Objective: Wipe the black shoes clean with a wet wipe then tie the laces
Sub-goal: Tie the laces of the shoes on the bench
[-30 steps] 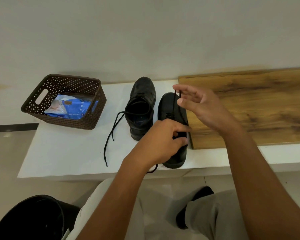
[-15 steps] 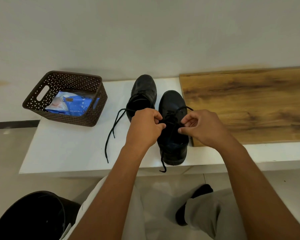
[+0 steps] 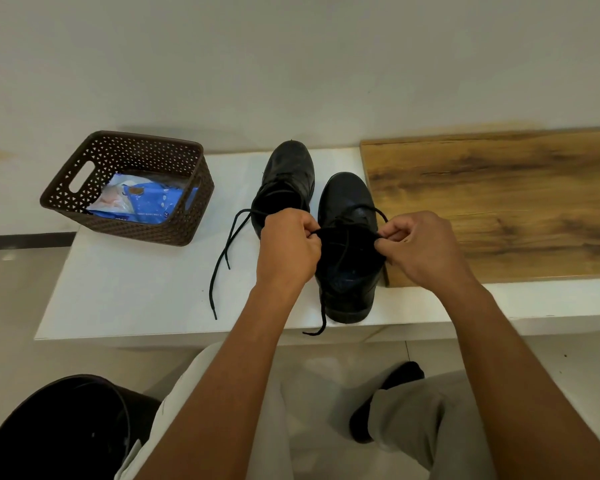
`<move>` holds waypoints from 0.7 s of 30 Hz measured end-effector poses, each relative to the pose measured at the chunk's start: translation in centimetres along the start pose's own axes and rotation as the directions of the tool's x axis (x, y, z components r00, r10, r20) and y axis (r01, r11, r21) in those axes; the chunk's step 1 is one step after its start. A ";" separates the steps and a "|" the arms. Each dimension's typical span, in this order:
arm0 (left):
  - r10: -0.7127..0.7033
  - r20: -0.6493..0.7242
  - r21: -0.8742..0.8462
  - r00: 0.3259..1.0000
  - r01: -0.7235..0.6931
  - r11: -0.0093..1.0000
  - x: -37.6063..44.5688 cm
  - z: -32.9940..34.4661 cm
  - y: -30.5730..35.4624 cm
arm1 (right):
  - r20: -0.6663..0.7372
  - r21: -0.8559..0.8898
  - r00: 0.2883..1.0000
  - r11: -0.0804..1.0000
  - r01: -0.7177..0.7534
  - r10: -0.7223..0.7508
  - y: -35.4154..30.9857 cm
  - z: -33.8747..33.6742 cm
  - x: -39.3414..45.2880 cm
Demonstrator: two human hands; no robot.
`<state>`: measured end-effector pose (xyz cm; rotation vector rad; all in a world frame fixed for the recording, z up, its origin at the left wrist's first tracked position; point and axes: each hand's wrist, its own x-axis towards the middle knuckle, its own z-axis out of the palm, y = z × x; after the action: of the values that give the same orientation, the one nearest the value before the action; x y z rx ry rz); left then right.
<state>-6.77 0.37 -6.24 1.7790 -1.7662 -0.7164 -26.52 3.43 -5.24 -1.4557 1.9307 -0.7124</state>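
- Two black shoes stand side by side on the white bench (image 3: 136, 299), toes toward the wall; the right shoe (image 3: 347, 216) sits nearer the front edge, just beside the wood board (image 3: 499, 202), and the left shoe (image 3: 288, 174) is set further back.
- Left hand (image 3: 288, 247): fingers curled, pinching one strand of the lace (image 3: 343, 229) over the right shoe's opening.
- Right hand (image 3: 423, 244): fingers curled, pinching the other side of that lace, apparently a loop; the strand runs taut between both hands.
- One free end of this lace hangs down past the heel and over the bench edge.
- Left shoe's laces (image 3: 222, 258) lie loose across the bench, untied and apart from both hands.
- Handling, judged: the lace is thin, soft and limp, so it holds shape only under tension; best gripped near the knot, with fingertips. It looks smooth and could slip if the pinch relaxes.
- Handling, judged: the shoes look stiff and moderately heavy, enough to stay put while the lace is pulled; the glossy upper may be slick, so the heel or collar is the safer hold.
- Basket (image 3: 194, 174), brown and perforated, stands at the bench's left end; it holds a blue wipes pack (image 3: 146, 206) lying flat.
- Bin (image 3: 49, 434), dark and round, sits on the floor at lower left; its contents cannot be made out.
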 end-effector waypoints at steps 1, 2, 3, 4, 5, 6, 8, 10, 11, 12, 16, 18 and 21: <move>0.008 0.009 0.011 1.000 -0.008 1.000 0.0 0.1 -0.1 | 0.014 0.005 1.000 1.000 0.000 0.000 0.0 0.0 0.0; 0.024 0.021 0.022 0.999 -0.024 0.999 -0.1 0.1 -0.2 | 0.029 0.008 1.000 1.000 -0.001 0.000 0.0 0.0 0.0; 0.043 0.039 0.028 0.998 -0.044 0.999 -0.1 0.1 -0.3 | 0.047 0.019 0.999 1.000 0.001 -0.002 -0.1 0.0 0.0; 0.060 0.063 0.028 0.996 -0.062 0.998 -0.1 0.1 -0.3 | 0.071 0.037 0.997 0.999 0.008 -0.010 -0.1 0.0 0.1; 0.071 0.090 0.023 0.993 -0.073 0.997 -0.1 -0.1 -0.2 | 0.098 0.071 0.995 0.997 0.013 -0.020 -0.1 -0.1 0.2; 0.077 0.116 0.011 0.990 -0.079 0.997 -0.1 -0.3 -0.1 | 0.121 0.113 0.992 0.994 0.016 -0.030 0.0 -0.1 0.3; 0.091 0.136 -0.022 0.987 -0.089 0.996 0.0 -0.6 0.5 | 0.140 0.194 0.989 0.981 0.015 -0.043 -0.1 -0.1 0.7; 0.099 0.132 -0.020 0.986 -0.097 0.995 0.2 -0.5 1.1 | 0.128 0.216 0.989 0.976 0.042 -0.071 -0.2 0.1 1.2; 0.090 0.128 -0.015 0.988 -0.089 0.996 0.4 -0.4 1.3 | 0.120 0.206 0.989 0.976 0.065 -0.091 -0.4 0.3 1.3; 0.076 0.125 -0.022 0.989 -0.074 0.997 0.5 -0.3 1.5 | 0.115 0.196 0.988 0.977 0.081 -0.105 -0.5 0.5 1.5; 0.023 0.104 -0.111 0.994 -0.011 0.994 1.0 0.0 1.8 | 0.107 0.186 0.988 0.979 0.089 -0.110 -0.7 1.1 1.7; 0.015 0.077 -0.120 0.997 -0.005 0.993 1.1 0.2 1.8 | 0.084 0.155 0.991 0.984 0.088 -0.102 -0.6 1.3 1.9; 0.012 0.010 -0.120 1.000 -0.011 0.993 1.2 0.3 1.3 | 0.042 0.102 0.996 0.992 0.068 -0.073 -0.5 1.3 1.8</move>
<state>-7.91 -0.80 -5.61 1.6868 -1.7017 -0.8115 -25.62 1.48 -6.04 -1.4717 1.7909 -0.7899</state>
